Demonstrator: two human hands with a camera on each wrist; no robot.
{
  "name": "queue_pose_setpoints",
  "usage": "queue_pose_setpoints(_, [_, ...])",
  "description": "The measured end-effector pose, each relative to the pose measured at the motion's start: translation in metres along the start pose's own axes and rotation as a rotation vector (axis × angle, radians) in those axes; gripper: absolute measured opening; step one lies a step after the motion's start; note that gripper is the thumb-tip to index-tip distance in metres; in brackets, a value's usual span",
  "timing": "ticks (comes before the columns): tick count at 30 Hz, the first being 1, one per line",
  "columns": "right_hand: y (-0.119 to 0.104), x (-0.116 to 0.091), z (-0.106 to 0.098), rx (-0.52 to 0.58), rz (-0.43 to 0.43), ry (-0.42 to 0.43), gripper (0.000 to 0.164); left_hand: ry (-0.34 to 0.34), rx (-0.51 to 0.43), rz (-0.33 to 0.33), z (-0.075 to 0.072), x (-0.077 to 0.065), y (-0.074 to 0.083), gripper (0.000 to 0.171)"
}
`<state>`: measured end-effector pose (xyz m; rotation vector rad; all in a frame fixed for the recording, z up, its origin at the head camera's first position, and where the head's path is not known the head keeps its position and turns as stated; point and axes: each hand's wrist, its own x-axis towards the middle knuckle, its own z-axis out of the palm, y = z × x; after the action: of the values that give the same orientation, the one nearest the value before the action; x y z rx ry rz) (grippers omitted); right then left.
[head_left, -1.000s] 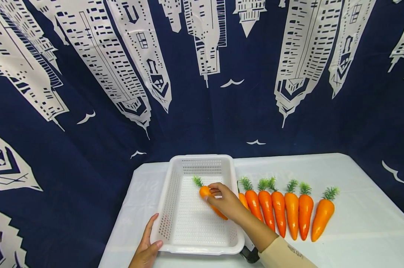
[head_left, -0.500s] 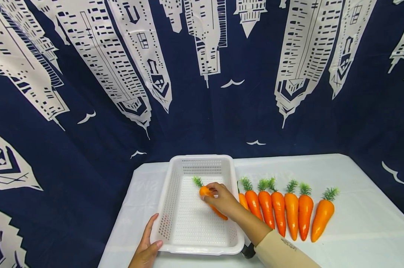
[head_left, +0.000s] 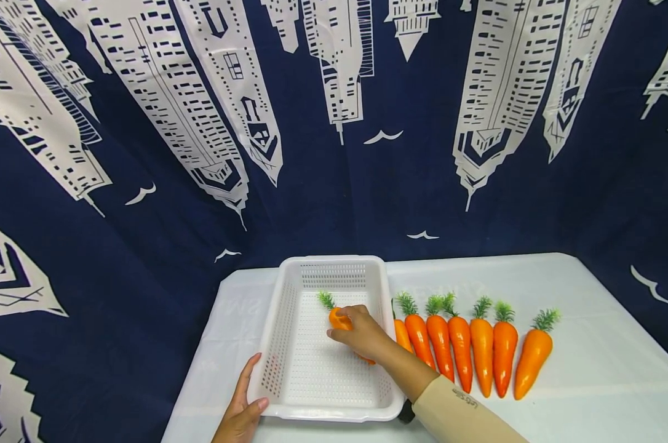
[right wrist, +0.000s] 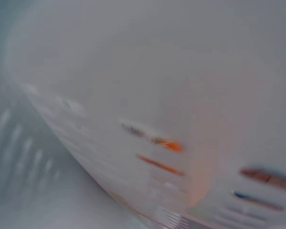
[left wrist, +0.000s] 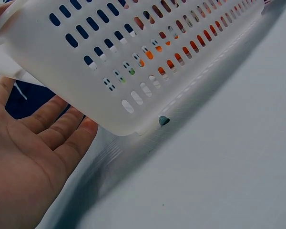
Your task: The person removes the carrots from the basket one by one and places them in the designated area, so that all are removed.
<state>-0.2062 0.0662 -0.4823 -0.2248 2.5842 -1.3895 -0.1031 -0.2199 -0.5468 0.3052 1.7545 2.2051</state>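
Note:
An orange carrot with a frilly green top lies slanted in the white plastic basket. Its lower part is mostly covered by my right hand, which holds it with the thumb on its left side and fingers over it. At the near left corner, my left hand steadies the basket, one finger straight along the side wall and the thumb at the front rim. In the left wrist view, the fingers of the left hand are relaxed beside the slotted wall. Blurred basket wall fills the right wrist view.
Several carrots lie in a row right of the basket, green tops away from me. They rest on a white-covered table. Behind it hangs a navy cloth with white buildings and birds. A small dark-green speck lies near the basket's base.
My right hand has shifted slightly left over the carrot, its thumb moving past the carrot's left edge. The carrot, the basket and my left hand stay in place.

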Motion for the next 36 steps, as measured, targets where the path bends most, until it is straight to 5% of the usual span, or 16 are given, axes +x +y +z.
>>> queue_pose_setpoints(20, [-0.0005, -0.0004, 0.0054, -0.196, 0.023, -0.109, 0.065, -0.033, -0.001, 0.015, -0.0039, 0.0010, -0.0025, 0.088])
queue_pose_setpoints(28, [0.0003, -0.0048, 0.0075, -0.290, 0.043, -0.179, 0.053, -0.046, -0.034, 0.036, -0.0042, 0.0017, -0.0030, 0.089])
queue_pose_setpoints(36, [-0.0009, -0.0064, 0.0092, -0.331, 0.047, -0.210, 0.042, -0.010, 0.018, -0.021, -0.0041, 0.0005, -0.0021, 0.087])
